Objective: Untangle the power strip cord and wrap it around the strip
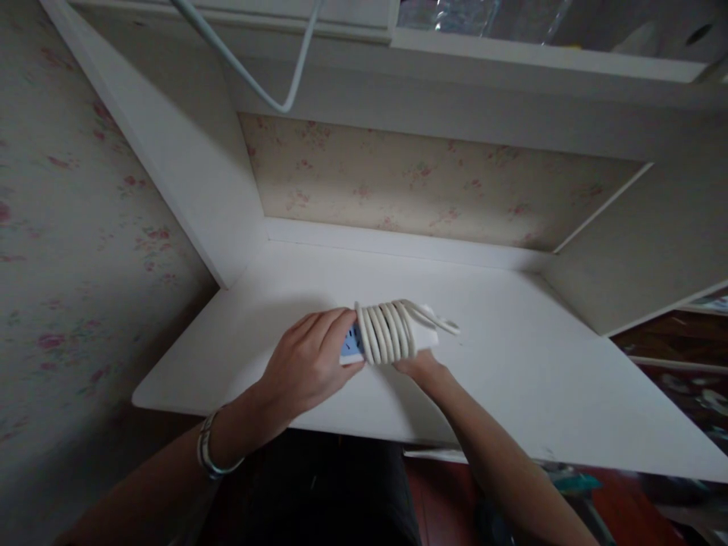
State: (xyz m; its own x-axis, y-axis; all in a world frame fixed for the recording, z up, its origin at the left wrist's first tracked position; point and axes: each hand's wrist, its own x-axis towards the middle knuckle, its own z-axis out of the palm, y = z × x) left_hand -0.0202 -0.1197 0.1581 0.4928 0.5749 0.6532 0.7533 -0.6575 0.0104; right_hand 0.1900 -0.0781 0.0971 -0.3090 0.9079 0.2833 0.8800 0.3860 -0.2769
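Observation:
Above the white desk I hold a power strip point(352, 345) with a blue socket face and a white body. Its white cord point(387, 334) is wound round the middle in several side-by-side turns, and a loose length sticks out to the right. My left hand point(315, 353) grips the strip's left end, thumb and fingers closed on its edges. From below, my right hand point(419, 367) supports the right part; most of its fingers are hidden behind the strip and coils. A silver bangle circles my left wrist.
The white desk point(512, 364) spreads beneath my hands, with flowered wallpaper point(409, 174) behind it. A white side panel point(171, 136) rises at left. A pale cable point(244, 72) hangs from the upper shelf point(512, 57). Blurred items lie below the desk at lower right.

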